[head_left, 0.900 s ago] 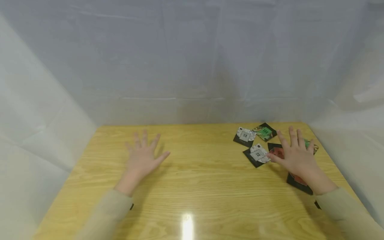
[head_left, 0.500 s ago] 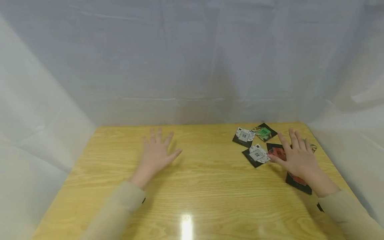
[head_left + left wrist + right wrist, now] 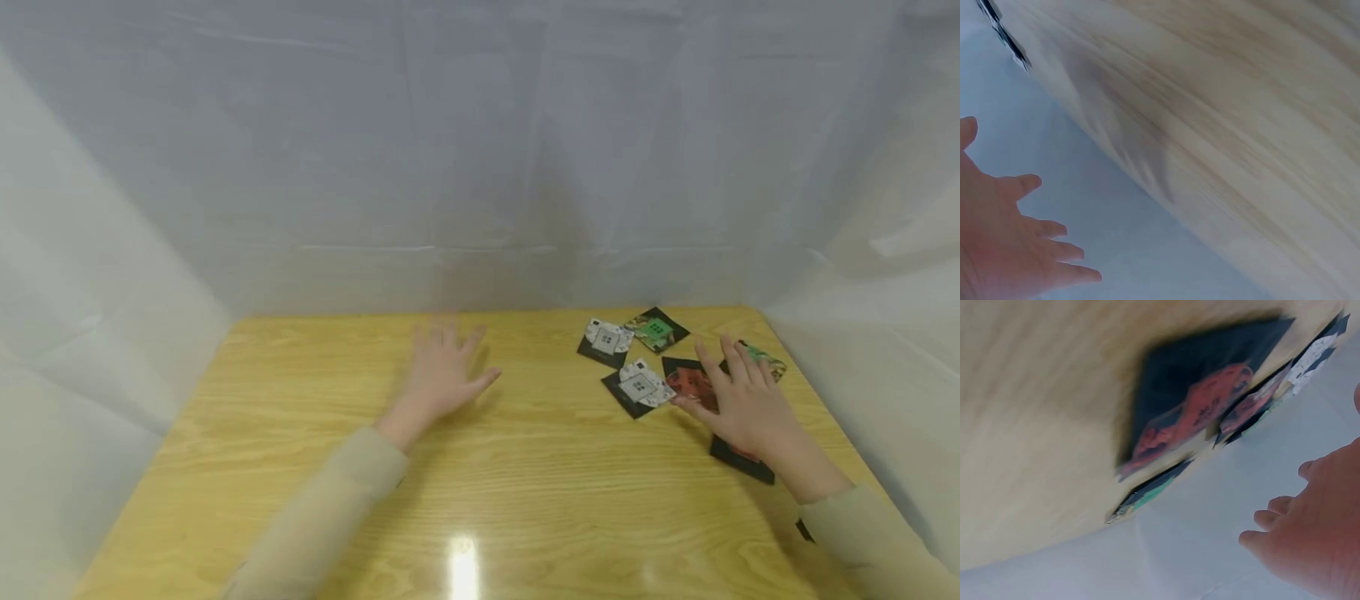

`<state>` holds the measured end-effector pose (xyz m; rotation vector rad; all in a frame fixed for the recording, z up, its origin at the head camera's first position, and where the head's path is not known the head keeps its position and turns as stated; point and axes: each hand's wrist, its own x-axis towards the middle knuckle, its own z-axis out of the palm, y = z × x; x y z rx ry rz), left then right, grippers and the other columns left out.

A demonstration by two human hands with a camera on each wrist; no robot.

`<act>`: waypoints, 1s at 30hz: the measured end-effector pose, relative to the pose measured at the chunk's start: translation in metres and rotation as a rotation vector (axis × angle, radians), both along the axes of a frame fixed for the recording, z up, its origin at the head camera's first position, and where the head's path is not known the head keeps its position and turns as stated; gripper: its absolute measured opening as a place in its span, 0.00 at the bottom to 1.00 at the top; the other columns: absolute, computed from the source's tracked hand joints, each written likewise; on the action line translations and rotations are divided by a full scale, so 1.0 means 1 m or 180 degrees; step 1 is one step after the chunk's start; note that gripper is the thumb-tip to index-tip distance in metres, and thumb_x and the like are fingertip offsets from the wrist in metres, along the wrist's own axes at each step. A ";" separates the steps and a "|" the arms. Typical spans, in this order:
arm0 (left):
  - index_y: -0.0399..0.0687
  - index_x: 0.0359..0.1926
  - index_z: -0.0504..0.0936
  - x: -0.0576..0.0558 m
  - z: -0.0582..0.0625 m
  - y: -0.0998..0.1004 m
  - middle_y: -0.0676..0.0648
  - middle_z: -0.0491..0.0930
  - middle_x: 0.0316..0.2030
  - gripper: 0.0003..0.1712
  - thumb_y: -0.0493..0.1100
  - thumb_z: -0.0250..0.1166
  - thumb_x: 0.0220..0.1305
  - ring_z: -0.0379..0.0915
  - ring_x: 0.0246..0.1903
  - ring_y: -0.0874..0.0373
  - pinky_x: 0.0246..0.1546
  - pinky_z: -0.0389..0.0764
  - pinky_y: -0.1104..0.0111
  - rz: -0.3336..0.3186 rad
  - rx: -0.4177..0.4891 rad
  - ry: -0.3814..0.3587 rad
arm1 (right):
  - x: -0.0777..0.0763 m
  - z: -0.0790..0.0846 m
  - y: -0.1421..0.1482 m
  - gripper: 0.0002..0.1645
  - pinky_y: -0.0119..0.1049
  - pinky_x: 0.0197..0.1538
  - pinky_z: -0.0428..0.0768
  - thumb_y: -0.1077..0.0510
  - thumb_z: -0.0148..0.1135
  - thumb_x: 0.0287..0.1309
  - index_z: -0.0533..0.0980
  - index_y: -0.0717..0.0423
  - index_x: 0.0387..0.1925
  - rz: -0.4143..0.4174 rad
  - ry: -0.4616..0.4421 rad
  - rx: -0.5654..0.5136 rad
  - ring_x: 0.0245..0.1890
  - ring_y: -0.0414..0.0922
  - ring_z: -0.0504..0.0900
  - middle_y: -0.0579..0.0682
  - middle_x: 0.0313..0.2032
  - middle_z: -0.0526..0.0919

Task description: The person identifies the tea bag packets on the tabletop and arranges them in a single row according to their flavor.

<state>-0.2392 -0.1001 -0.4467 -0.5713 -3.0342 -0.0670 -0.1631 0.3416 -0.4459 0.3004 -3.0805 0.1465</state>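
Observation:
My left hand (image 3: 442, 371) hovers over the back middle of the wooden table, fingers spread, holding nothing. To its right lie two black squares with white printing, the back one (image 3: 606, 340) and the front one (image 3: 637, 388). Beside them is a black square with green printing (image 3: 656, 330). My right hand (image 3: 750, 408) is held above the red-printed square (image 3: 688, 382), its fingers extended and nothing in them. Another green-printed square (image 3: 767, 363) shows past its fingertips. A second red-printed square (image 3: 1210, 394), mostly hidden under the right wrist in the head view, lies flat.
The wooden table (image 3: 525, 467) has a back edge against a pale hanging sheet (image 3: 480, 167). Similar sheets hang at the left (image 3: 90, 350) and right. A bright light reflection falls on the table near its front.
My left hand has moved to the right, from the left part of the table toward the middle. My right hand has shifted only slightly. The squares stay where they lay.

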 end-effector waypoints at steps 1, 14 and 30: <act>0.57 0.84 0.59 -0.001 -0.001 0.005 0.30 0.51 0.83 0.50 0.77 0.51 0.73 0.49 0.81 0.28 0.82 0.48 0.31 -0.0030 -0.0001 -0.0001 | 0.001 -0.001 0.001 0.62 0.80 0.77 0.51 0.27 0.58 0.71 0.44 0.56 0.86 0.0009 -0.0012 0.0012 0.79 0.78 0.49 0.79 0.81 0.45; 0.58 0.85 0.54 -0.007 0.001 0.065 0.34 0.47 0.85 0.49 0.77 0.46 0.76 0.48 0.82 0.31 0.83 0.49 0.36 -0.0418 -0.0331 -0.0060 | 0.011 -0.014 0.009 0.58 0.81 0.76 0.53 0.27 0.55 0.73 0.52 0.63 0.83 0.0043 -0.0141 -0.0003 0.76 0.80 0.53 0.80 0.79 0.49; 0.59 0.85 0.56 -0.009 -0.007 0.138 0.37 0.44 0.86 0.43 0.73 0.42 0.80 0.40 0.85 0.36 0.86 0.48 0.42 -0.0893 -0.0452 -0.0213 | 0.015 -0.024 -0.004 0.56 0.77 0.77 0.57 0.30 0.58 0.73 0.54 0.63 0.83 0.0189 -0.0270 -0.0059 0.77 0.78 0.55 0.78 0.80 0.51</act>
